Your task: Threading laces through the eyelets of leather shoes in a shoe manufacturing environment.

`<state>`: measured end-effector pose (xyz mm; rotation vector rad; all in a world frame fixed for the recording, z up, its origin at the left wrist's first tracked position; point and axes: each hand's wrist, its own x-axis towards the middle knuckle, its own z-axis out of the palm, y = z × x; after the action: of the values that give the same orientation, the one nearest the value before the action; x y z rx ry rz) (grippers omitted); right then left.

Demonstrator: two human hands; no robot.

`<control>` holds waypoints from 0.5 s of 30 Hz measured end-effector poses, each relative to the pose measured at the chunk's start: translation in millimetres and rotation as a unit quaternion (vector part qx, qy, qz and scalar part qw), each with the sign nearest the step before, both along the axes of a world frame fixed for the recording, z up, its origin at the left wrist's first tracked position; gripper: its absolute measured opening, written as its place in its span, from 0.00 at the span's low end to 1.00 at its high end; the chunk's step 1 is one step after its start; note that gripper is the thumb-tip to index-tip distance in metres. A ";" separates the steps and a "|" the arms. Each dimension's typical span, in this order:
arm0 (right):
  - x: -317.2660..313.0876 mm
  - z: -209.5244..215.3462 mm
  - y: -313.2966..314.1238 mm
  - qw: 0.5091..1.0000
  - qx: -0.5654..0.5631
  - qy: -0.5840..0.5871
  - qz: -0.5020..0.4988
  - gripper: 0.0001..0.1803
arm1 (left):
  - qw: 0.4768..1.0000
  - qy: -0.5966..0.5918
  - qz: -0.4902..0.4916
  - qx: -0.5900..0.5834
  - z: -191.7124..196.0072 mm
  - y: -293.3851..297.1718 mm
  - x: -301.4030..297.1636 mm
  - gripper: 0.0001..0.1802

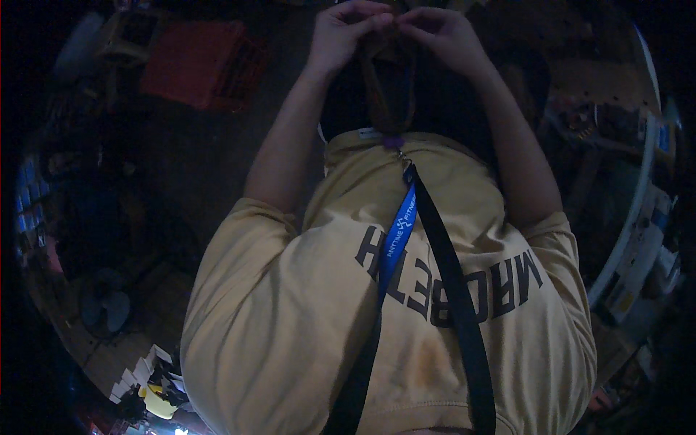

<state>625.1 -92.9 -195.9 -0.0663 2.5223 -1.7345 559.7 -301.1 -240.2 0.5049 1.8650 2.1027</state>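
Observation:
My left hand [346,30] and my right hand [441,35] meet at the top edge of the head view, thumbs and fingertips pinched close together. Between them is a narrow brown strap-like band [377,90], which forms a long loop in front of my dark legwear. The pinched upper ends are dim and partly cut off, so how they join cannot be made out. A blue and black lanyard [401,232] lies down my yellow T-shirt [326,290], its metal clip [406,161] close to a small purple piece [392,142] by the loop's lower end.
A red plastic crate [196,65] stands at the far left. A grey round object [105,304] is on the floor at the left. White boxes [141,373] and a yellow item [159,402] are at the lower left. A pale curved edge [631,217] with boxes runs along the right.

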 end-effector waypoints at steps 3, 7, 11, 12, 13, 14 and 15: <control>3.8 10.3 -5.2 0.993 0.108 0.041 -0.006 0.11 | 0.999 -0.032 0.003 0.008 -1.7 1.9 0.8 0.11; 7.3 21.1 -13.7 0.971 0.127 0.200 0.022 0.10 | 0.999 -0.013 0.023 0.028 -2.9 4.0 3.3 0.09; 17.3 44.0 -26.2 0.977 0.171 0.130 -0.012 0.09 | 0.998 -0.013 0.030 0.050 -10.9 3.5 4.3 0.08; 17.5 44.1 -24.8 0.979 0.173 0.107 0.000 0.09 | 0.997 -0.018 0.022 0.068 -11.8 3.9 4.1 0.08; 17.5 44.1 -23.6 0.981 0.175 0.085 0.012 0.09 | 0.997 -0.018 0.023 0.068 -13.6 4.0 3.7 0.08; 16.4 39.6 -21.1 0.981 0.175 0.084 0.010 0.09 | 0.997 -0.005 0.029 0.068 -13.9 4.8 3.9 0.09; 13.5 31.9 -18.6 0.986 0.127 0.106 0.016 0.10 | 0.997 0.009 0.035 0.068 -14.1 5.3 3.8 0.09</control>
<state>638.6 -111.5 -163.9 -0.2868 2.8540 -1.4505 563.5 -295.8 -254.3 0.4965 1.7824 2.2890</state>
